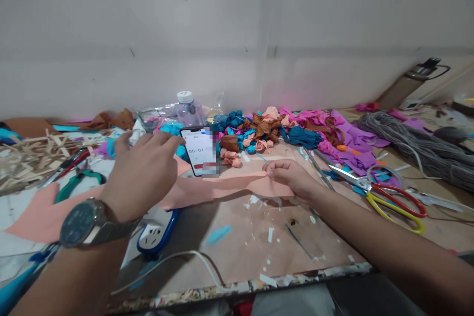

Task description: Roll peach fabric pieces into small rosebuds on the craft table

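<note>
Head view: our right hand (292,177) pinches the pink paper strip (222,187) just right of the phone (200,150). Our left hand (142,173), fingers spread, hovers left of it, perhaps touching. We should hold the strip flat and taut.

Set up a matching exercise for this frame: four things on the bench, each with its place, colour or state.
1 phone
2 scissors
3 pink strip
4 grey yarn

a pinched by the right hand
b heaped at the far right
c beside the fingertips of the left hand
d red and yellow handles

Pairs: 1-c, 2-d, 3-a, 4-b
</note>
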Motion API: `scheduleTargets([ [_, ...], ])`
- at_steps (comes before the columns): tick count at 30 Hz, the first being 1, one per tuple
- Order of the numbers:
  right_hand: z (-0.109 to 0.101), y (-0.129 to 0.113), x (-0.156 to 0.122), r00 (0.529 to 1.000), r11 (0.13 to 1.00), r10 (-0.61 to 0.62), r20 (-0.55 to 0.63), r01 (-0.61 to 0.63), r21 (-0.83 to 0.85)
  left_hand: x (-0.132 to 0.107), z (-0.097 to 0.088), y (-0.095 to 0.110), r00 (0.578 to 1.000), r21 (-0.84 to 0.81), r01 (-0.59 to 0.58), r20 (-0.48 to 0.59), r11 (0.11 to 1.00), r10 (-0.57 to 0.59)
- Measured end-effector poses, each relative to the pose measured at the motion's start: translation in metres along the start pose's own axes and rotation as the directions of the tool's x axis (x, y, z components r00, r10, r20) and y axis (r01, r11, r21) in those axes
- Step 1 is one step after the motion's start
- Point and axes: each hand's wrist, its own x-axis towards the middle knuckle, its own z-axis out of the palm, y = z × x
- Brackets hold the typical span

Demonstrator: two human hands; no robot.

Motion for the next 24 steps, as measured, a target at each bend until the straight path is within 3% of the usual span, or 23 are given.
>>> scheduleTargets([
  [3,0.003,0.003,-0.003,0.999,0.998,0.039,0.003,-0.039,-0.045,-0.004,0.005,0.021,0.995,-0.186,-0.098,-0.043,0.978,0.092],
  [6,0.009,0.005,-0.009,0.998,0.996,0.049,0.047,-0.045,-0.081,-0.011,0.014,0.053,0.966,-0.425,-0.251,-0.048,0.870,0.255],
  [9,0.016,0.005,-0.016,0.991,0.994,0.062,0.120,-0.050,-0.096,-0.018,0.027,0.082,0.948,-0.553,-0.300,-0.080,0.778,0.309],
  [11,0.020,0.005,-0.019,0.986,0.994,0.057,0.159,-0.041,-0.106,-0.020,0.036,0.094,0.931,-0.610,-0.310,-0.040,0.730,0.362],
  [16,0.021,0.004,-0.022,0.984,0.990,0.022,0.175,0.004,-0.143,-0.020,0.044,0.097,0.924,-0.675,-0.259,0.036,0.691,0.382],
  [20,0.017,0.007,-0.021,0.985,0.979,-0.006,0.172,0.040,-0.200,-0.019,0.040,0.093,0.932,-0.744,-0.187,0.072,0.642,0.355],
  [24,0.018,0.009,-0.022,0.983,0.969,-0.027,0.181,0.071,-0.237,-0.018,0.036,0.091,0.936,-0.747,-0.126,0.128,0.653,0.327],
])
